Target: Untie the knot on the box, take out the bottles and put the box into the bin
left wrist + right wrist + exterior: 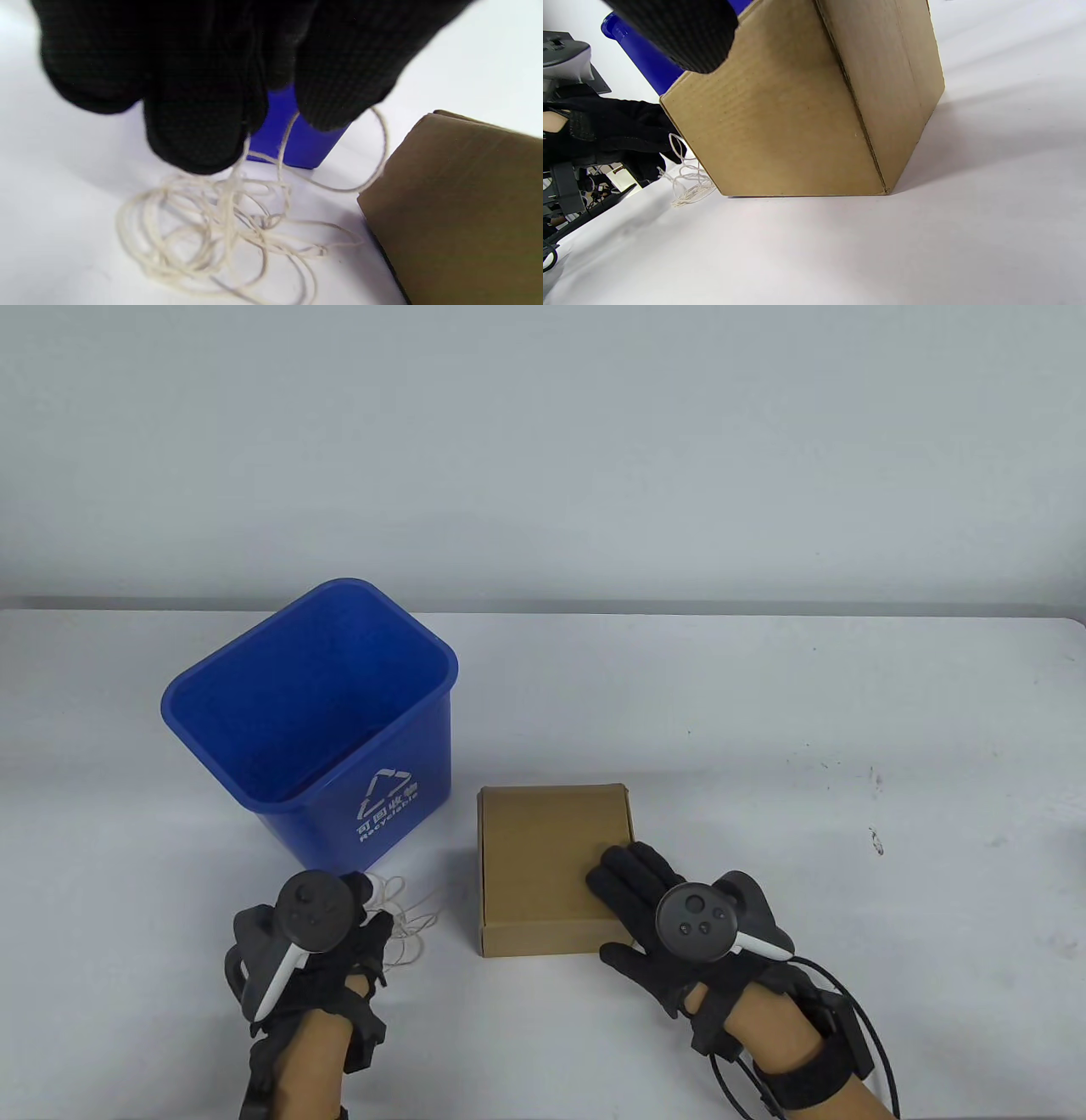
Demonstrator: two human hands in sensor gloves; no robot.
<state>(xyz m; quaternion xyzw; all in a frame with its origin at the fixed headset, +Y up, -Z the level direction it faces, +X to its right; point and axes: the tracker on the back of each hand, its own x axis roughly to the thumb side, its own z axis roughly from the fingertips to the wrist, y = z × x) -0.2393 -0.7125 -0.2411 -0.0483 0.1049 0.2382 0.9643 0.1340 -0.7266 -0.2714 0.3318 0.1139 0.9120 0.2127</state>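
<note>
String off, box still closed: the untying step appears finished.
The left hand (pixel 203 80) pinches the loose string (pixel 220 228) on the surface; the right hand (pixel 645 891) lies with fingers (pixel 618 872) flat together on the box (pixel 543 857) beside the bin (pixel 305 704). Next: lift the lid. The bin shows nothing inside; the bottles are unseen.
</note>
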